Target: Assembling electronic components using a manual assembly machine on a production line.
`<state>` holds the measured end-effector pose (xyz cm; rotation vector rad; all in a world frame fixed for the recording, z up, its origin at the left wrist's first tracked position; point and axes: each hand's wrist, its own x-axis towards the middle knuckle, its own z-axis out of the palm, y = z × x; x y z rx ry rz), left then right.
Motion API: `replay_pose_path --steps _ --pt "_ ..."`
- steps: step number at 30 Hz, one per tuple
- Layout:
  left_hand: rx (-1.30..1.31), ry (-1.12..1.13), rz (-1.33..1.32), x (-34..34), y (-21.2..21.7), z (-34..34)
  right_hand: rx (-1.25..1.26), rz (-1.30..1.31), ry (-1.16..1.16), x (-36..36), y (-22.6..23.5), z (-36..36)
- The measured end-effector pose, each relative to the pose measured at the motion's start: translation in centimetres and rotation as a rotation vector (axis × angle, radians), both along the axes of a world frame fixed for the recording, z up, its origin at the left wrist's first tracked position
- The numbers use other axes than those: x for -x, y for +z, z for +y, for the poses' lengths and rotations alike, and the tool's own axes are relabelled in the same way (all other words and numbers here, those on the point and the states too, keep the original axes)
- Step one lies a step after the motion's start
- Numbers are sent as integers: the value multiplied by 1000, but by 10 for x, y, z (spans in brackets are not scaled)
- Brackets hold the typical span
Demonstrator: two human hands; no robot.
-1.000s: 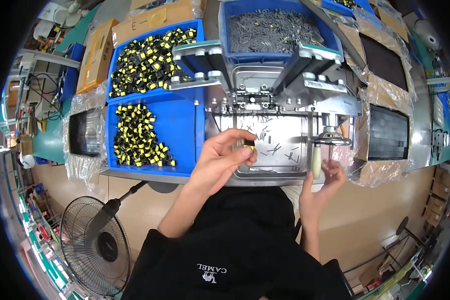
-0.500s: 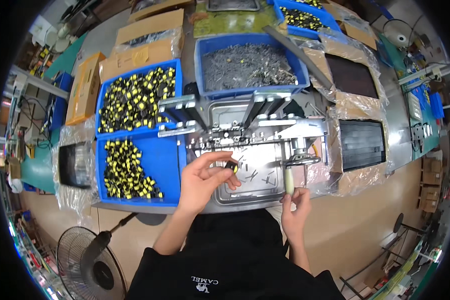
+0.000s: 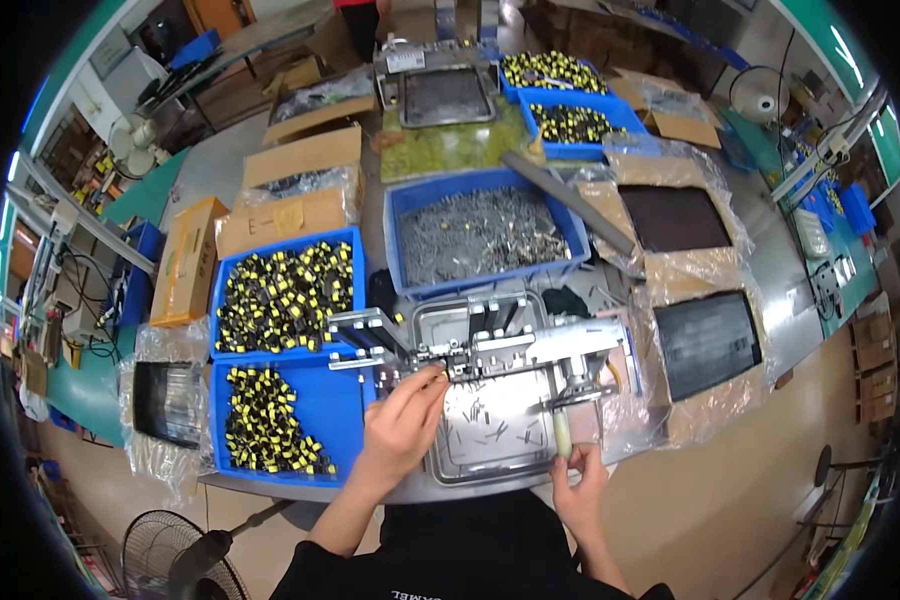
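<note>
My left hand [image 3: 407, 423] reaches up to the metal fixture [image 3: 460, 362], fingertips pinched together at its front edge. A small black-and-yellow part was between these fingers a moment ago; now they mostly hide it. My right hand [image 3: 578, 485] is closed around the lower end of a pale green lever handle [image 3: 561, 432]. That handle hangs below the round metal part of the press mechanism [image 3: 578, 388], to the right of the fixture. Under the fixture lies a metal tray [image 3: 490, 468] with several loose thin metal pieces [image 3: 492, 430] on it.
Two blue bins [image 3: 362, 290] of black-and-yellow parts stand at the left. Beyond the fixture is a blue bin [image 3: 398, 262] full of small metal pieces. Plastic-lined cartons [image 3: 692, 275] line the right, a grey bar [image 3: 575, 205] leaning near them. A fan [image 3: 180, 560] stands lower left.
My left hand has moved from above the tray to the fixture, its fingers drawing together. My right hand stays on the lever handle. The view has tilted up, showing more of the far bench.
</note>
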<state>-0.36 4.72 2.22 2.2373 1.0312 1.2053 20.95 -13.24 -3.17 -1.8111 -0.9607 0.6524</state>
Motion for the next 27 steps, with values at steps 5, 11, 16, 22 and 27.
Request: replay_pose_path --steps 5,11,16,22,27 --pt "-218 42 384 3 -11 10 -43 -93 50 -2 -7 -1" --pt "-141 -15 417 -1 -11 12 -43 -89 39 0 -2 -3" --pt "-83 -51 471 -2 -8 14 22 -131 53 -1 12 -1" --pt "-165 -25 553 -3 -8 21 -57 -128 37 -8 15 8" --pt "-172 -67 606 -4 2 25 -30 -119 60 -7 19 11"
